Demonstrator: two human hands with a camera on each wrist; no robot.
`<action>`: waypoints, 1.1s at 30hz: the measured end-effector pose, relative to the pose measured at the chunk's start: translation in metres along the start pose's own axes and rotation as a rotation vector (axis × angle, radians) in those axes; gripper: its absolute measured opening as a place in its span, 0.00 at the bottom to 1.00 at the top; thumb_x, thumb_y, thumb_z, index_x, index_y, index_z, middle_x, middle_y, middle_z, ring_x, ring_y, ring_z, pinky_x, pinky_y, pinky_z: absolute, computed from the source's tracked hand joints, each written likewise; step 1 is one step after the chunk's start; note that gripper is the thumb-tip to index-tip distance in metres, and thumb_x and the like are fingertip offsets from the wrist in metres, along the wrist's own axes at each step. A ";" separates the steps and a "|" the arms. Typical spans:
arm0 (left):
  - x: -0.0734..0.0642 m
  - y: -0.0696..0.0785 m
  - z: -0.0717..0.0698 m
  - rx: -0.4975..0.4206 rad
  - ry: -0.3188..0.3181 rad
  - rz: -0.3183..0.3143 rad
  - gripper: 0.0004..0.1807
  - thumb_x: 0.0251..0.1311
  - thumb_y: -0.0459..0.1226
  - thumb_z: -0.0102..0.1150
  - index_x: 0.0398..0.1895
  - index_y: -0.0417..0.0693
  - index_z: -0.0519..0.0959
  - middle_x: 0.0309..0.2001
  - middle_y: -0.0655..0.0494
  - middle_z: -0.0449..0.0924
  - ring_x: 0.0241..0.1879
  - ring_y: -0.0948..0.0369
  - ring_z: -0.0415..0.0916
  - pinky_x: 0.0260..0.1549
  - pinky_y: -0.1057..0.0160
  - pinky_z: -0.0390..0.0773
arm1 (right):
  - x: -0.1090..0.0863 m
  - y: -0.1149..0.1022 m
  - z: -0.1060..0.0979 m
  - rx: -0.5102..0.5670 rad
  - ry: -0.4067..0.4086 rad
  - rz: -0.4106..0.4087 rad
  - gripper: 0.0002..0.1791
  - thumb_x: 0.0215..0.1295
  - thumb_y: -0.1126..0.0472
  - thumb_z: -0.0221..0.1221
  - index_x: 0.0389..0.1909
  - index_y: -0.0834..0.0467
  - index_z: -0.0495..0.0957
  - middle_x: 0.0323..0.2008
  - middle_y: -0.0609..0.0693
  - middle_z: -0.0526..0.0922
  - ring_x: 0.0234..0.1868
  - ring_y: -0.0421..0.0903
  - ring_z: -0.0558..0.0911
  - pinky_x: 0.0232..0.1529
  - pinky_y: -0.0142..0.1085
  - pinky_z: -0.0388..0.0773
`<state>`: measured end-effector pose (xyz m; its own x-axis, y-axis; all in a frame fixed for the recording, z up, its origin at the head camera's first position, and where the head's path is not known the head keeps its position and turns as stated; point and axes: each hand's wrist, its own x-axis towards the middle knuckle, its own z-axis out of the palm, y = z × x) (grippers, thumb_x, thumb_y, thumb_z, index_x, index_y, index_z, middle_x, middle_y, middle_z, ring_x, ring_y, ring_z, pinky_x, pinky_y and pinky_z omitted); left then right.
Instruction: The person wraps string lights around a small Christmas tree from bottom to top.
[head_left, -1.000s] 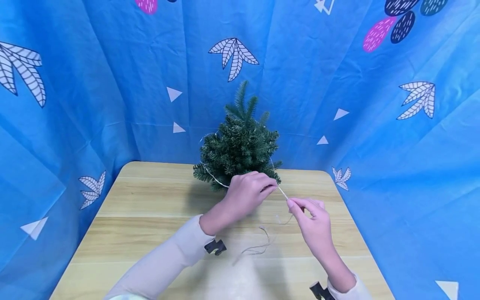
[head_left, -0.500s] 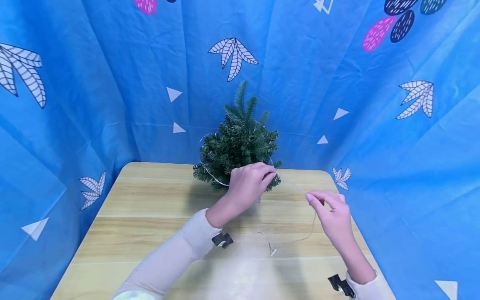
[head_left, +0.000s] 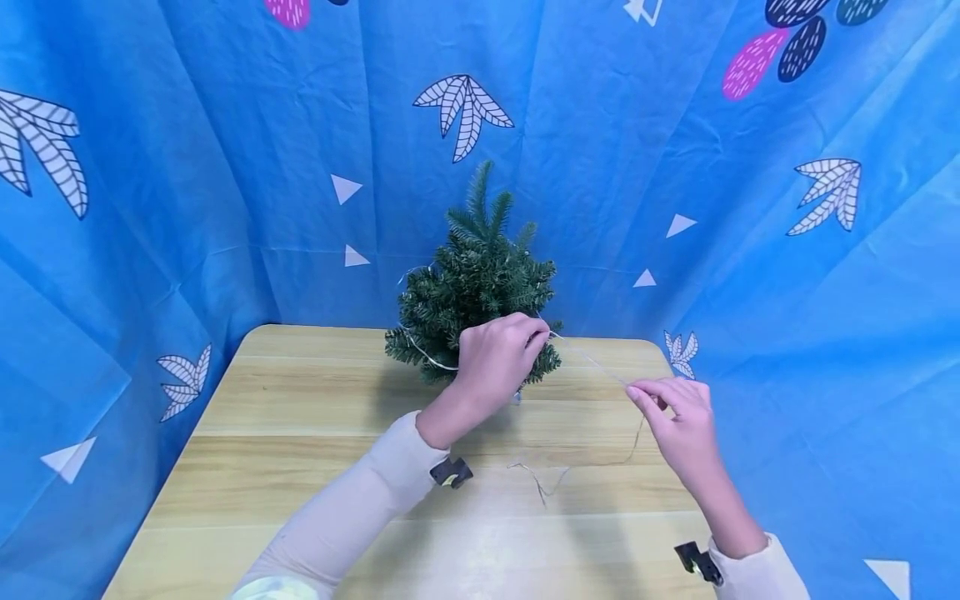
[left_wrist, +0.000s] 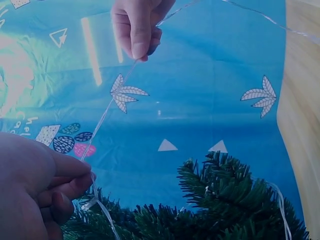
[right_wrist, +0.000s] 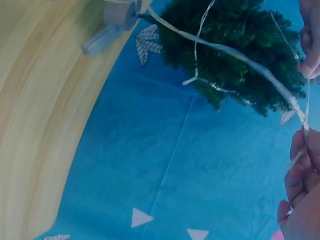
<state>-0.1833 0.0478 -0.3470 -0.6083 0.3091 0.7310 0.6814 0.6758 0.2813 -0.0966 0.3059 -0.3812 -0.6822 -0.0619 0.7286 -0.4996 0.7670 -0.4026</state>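
Note:
A small green artificial Christmas tree [head_left: 483, 279] stands at the back of the table, with a thin clear string of fairy lights [left_wrist: 104, 117] looped around its branches. My left hand [head_left: 491, 354] is at the tree's front right and pinches the wire between thumb and fingertips. Farther right, my right hand [head_left: 678, 417] pinches the same string, and the stretch between both hands is nearly straight. Small white bulbs show on the wire in the right wrist view. From my right hand [right_wrist: 305, 185] the rest of the string hangs down. My left hand hides part of the tree's lower front.
The string's loose end [head_left: 543, 487] trails over the wooden table [head_left: 300, 400] in front of the tree. A grey base-like piece [right_wrist: 120, 15] shows beneath the tree. Patterned blue cloth [head_left: 300, 167] surrounds the table at the back and sides.
My right hand has moved right, drawing a longer stretch of string away from my left hand. The left hand has risen slightly toward the tree. The loose end has shifted on the table.

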 end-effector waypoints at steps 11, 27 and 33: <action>-0.001 0.002 0.010 0.223 0.055 0.110 0.07 0.67 0.44 0.63 0.37 0.62 0.90 0.35 0.69 0.88 0.26 0.69 0.82 0.10 0.71 0.63 | 0.004 0.008 0.002 -0.026 0.073 0.089 0.07 0.56 0.74 0.69 0.35 0.63 0.88 0.21 0.49 0.79 0.29 0.33 0.67 0.48 0.32 0.54; 0.026 0.067 0.042 0.210 -0.303 0.247 0.10 0.71 0.51 0.58 0.50 0.69 0.85 0.38 0.72 0.83 0.29 0.71 0.79 0.14 0.71 0.63 | 0.013 0.005 0.008 -0.023 0.083 0.329 0.05 0.65 0.64 0.67 0.37 0.63 0.88 0.21 0.45 0.75 0.29 0.32 0.68 0.46 0.30 0.53; 0.037 0.076 0.051 0.189 -0.434 0.250 0.13 0.74 0.40 0.53 0.48 0.72 0.85 0.36 0.72 0.80 0.28 0.69 0.73 0.13 0.67 0.62 | 0.014 0.004 0.009 -0.012 0.103 0.309 0.04 0.63 0.67 0.68 0.36 0.63 0.88 0.20 0.43 0.74 0.28 0.31 0.67 0.45 0.30 0.52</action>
<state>-0.1752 0.1445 -0.3301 -0.5770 0.6970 0.4259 0.7658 0.6429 -0.0147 -0.1129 0.3021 -0.3772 -0.7430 0.2396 0.6250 -0.2700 0.7471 -0.6074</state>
